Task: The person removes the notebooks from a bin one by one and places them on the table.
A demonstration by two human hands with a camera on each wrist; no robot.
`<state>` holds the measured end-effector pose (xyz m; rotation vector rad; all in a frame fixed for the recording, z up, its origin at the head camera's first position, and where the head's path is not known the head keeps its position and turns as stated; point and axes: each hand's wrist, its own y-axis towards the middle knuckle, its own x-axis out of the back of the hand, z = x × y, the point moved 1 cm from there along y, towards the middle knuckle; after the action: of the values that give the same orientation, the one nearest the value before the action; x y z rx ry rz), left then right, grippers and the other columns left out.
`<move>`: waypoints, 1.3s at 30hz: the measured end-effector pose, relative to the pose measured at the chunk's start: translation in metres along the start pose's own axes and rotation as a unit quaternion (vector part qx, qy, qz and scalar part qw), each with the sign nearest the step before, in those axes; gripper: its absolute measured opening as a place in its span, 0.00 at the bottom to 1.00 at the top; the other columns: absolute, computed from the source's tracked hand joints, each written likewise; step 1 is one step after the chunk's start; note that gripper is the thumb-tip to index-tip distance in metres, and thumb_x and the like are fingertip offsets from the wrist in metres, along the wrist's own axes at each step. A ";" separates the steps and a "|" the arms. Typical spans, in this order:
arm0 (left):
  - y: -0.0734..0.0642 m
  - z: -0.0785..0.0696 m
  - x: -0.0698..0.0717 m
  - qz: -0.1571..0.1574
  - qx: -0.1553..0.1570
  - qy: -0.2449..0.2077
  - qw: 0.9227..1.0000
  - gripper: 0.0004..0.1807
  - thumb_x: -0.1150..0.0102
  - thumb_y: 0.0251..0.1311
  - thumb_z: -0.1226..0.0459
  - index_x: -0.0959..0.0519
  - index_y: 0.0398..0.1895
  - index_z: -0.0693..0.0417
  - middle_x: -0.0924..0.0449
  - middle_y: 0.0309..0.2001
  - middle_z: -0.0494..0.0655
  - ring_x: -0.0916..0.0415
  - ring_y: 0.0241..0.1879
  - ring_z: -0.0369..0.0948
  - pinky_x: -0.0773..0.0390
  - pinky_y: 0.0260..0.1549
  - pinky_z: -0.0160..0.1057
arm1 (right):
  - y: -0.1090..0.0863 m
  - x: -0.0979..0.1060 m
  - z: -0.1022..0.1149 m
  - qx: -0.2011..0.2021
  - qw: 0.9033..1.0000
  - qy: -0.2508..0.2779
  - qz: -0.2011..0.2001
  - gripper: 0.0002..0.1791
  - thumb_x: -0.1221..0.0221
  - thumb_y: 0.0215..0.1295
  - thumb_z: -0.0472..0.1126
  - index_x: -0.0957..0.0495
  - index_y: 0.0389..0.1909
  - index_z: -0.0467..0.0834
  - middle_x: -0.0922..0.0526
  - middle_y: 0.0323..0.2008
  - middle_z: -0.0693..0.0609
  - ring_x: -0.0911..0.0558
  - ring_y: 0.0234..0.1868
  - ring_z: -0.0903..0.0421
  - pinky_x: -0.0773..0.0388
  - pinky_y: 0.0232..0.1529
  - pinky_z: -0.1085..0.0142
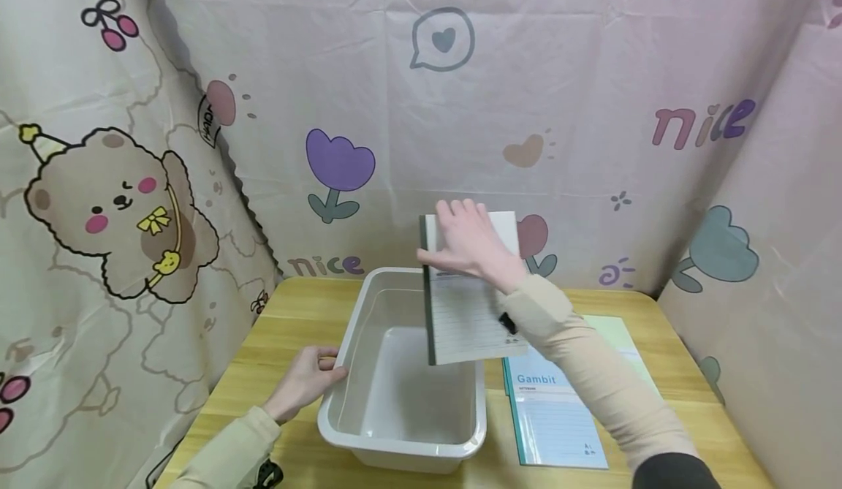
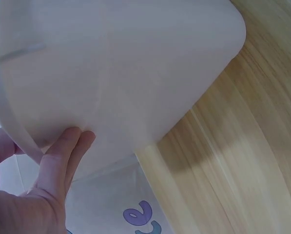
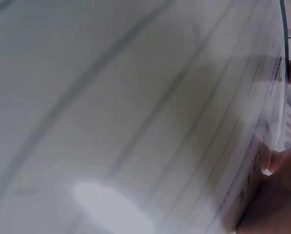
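A white plastic bin (image 1: 403, 448) stands on the table. My left hand (image 1: 305, 379) pinches its left rim; in the left wrist view the fingers (image 2: 62, 151) lie against the bin's outer wall (image 2: 135, 73). Over the bin's right side, my right hand (image 1: 470, 244) holds up a notebook (image 1: 463, 328) by its upper part, with the dark spine to the left. The lined cover (image 3: 135, 122) fills most of the right wrist view, and part of the right hand (image 3: 277, 195) shows at its edge. The bin's floor is partly hidden behind the notebook.
To the right of the bin, a blue notebook (image 1: 559, 423) marked Gambit lies on the wooden table (image 1: 296, 306). A pale green notebook (image 1: 612, 328) lies behind it, partly covered by my right arm. Patterned cloth (image 1: 447, 109) hangs behind and at both sides.
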<state>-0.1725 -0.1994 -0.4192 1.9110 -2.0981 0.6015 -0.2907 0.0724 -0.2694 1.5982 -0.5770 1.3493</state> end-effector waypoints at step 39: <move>-0.001 0.002 0.003 0.015 -0.006 -0.008 1.000 0.25 0.43 0.60 0.74 0.30 0.60 0.82 0.18 0.48 0.76 0.14 0.44 0.60 0.10 0.39 0.49 | -0.251 -0.146 -0.233 -0.147 0.986 0.018 0.075 0.35 0.30 0.52 0.56 0.26 0.53 0.36 0.22 0.51 0.34 0.29 0.55 0.32 0.33 0.56 0.34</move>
<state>-0.1716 -0.2032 -0.4195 1.8867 -2.1391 0.5794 -0.2423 0.3580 -0.5036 1.3087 -0.8475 1.3298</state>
